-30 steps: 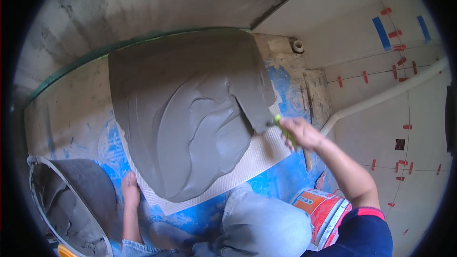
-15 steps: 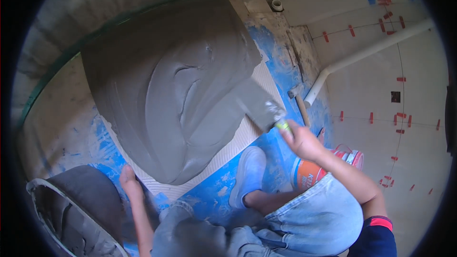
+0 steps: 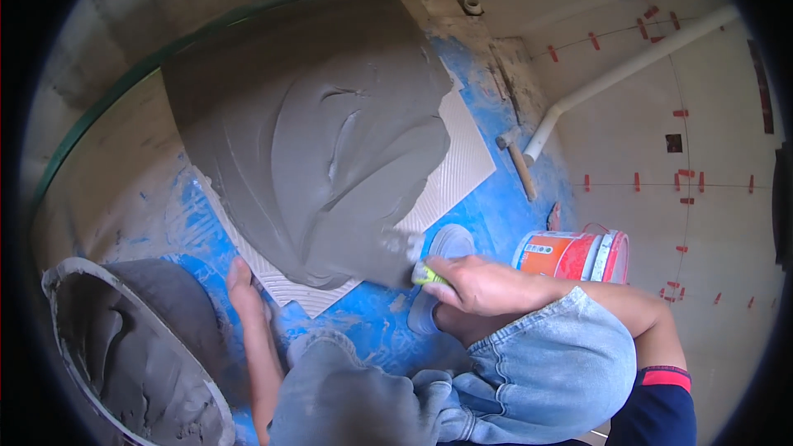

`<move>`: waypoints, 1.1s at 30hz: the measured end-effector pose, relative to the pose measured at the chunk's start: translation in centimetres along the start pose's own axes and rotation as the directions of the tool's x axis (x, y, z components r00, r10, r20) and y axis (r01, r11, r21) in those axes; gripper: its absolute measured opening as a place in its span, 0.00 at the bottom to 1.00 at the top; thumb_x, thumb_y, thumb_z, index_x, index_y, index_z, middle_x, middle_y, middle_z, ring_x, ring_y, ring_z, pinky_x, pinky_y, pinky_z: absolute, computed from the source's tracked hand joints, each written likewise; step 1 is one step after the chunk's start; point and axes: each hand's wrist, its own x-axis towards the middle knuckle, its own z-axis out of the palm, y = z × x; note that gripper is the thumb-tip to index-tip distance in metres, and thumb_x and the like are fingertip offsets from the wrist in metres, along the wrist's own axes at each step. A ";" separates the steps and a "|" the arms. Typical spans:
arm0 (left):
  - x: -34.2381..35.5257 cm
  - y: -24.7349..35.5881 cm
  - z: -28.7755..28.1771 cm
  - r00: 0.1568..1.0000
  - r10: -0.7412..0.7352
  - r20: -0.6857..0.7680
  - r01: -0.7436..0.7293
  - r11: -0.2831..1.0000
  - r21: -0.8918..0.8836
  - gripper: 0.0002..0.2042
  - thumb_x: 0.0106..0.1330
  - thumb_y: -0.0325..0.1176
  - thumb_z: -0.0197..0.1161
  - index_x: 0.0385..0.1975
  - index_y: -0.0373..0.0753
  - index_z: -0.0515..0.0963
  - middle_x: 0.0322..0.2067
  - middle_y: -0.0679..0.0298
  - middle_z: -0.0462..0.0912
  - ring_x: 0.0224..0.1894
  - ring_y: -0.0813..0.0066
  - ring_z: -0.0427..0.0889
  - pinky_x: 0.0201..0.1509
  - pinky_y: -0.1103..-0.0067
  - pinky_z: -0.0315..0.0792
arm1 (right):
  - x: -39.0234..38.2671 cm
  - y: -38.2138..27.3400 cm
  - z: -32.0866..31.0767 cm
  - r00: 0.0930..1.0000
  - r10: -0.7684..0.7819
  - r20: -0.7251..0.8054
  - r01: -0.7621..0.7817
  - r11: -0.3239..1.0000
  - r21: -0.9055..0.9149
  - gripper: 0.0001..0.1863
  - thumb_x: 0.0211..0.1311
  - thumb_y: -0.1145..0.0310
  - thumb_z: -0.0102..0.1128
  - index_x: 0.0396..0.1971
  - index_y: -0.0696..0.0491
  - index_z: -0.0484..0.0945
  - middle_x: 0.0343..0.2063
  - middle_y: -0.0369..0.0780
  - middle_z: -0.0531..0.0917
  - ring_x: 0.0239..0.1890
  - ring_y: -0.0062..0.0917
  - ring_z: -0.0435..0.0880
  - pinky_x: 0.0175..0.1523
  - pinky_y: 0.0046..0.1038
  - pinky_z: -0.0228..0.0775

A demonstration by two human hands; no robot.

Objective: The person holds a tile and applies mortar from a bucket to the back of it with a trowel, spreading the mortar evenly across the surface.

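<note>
My right hand (image 3: 475, 283) is closed around the yellow-green handle of a trowel (image 3: 424, 273). Its blade, smeared with grey mortar, lies against the near part of a thick mortar layer (image 3: 314, 140). That layer has swirled ridges and covers most of a large pale tile (image 3: 462, 169) with a ribbed face. Bare ribbed strips show along the tile's right and near-left edges. At the near-left edge, my left hand (image 3: 245, 291) grips the tile's rim, its fingers partly hidden. A mortar-filled bucket (image 3: 70, 347) leans beside my left forearm.
A hammer (image 3: 520, 169) lies on the blue-stained floor (image 3: 487, 206) right of the tile. Behind my right forearm stands an orange, red and white bucket (image 3: 570, 254). A white pipe (image 3: 628, 74) runs along the right wall, which carries red tile clips (image 3: 686, 173). My shoe (image 3: 453, 241) is close to the tile.
My right hand has drawn the trowel toward me and left across the mortar, exposing more ribbed tile on the right. My left hand stays at the tile's edge; the view has shifted slightly.
</note>
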 end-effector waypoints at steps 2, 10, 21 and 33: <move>0.8 -0.7 -1.7 0.997 -0.025 0.067 0.021 0.998 0.057 0.20 0.76 0.39 0.49 0.58 0.30 0.71 0.54 0.57 0.79 0.53 0.66 0.79 0.59 0.72 0.71 | -1.2 1.9 -0.1 0.986 0.109 -0.127 -0.124 0.986 -0.116 0.22 0.71 0.55 0.49 0.53 0.56 0.68 0.36 0.56 0.83 0.38 0.54 0.82 0.42 0.51 0.74; 0.7 -0.9 -1.3 1.000 0.000 0.013 -0.001 0.997 0.074 0.19 0.74 0.38 0.53 0.56 0.28 0.72 0.53 0.55 0.80 0.52 0.66 0.80 0.58 0.73 0.71 | -4.8 9.0 -1.2 0.741 0.668 0.062 -0.467 0.449 0.762 0.22 0.72 0.47 0.46 0.44 0.53 0.72 0.21 0.41 0.79 0.18 0.29 0.80 0.22 0.31 0.71; 1.3 -1.2 -2.7 0.995 0.070 0.068 -0.075 0.994 0.077 0.14 0.73 0.36 0.57 0.47 0.30 0.77 0.44 0.60 0.82 0.45 0.72 0.80 0.53 0.75 0.72 | -6.7 11.2 1.7 0.927 0.308 -0.216 -0.352 0.913 -0.209 0.23 0.72 0.50 0.46 0.55 0.52 0.68 0.35 0.54 0.83 0.35 0.56 0.81 0.41 0.51 0.73; 0.1 -0.5 -0.4 0.993 0.116 0.029 -0.119 0.974 0.195 0.13 0.72 0.37 0.57 0.41 0.32 0.79 0.37 0.67 0.81 0.38 0.79 0.77 0.44 0.81 0.70 | 0.5 2.5 2.1 0.944 0.171 -0.280 -0.147 0.983 0.107 0.22 0.71 0.51 0.49 0.49 0.55 0.70 0.29 0.52 0.82 0.33 0.44 0.84 0.38 0.41 0.77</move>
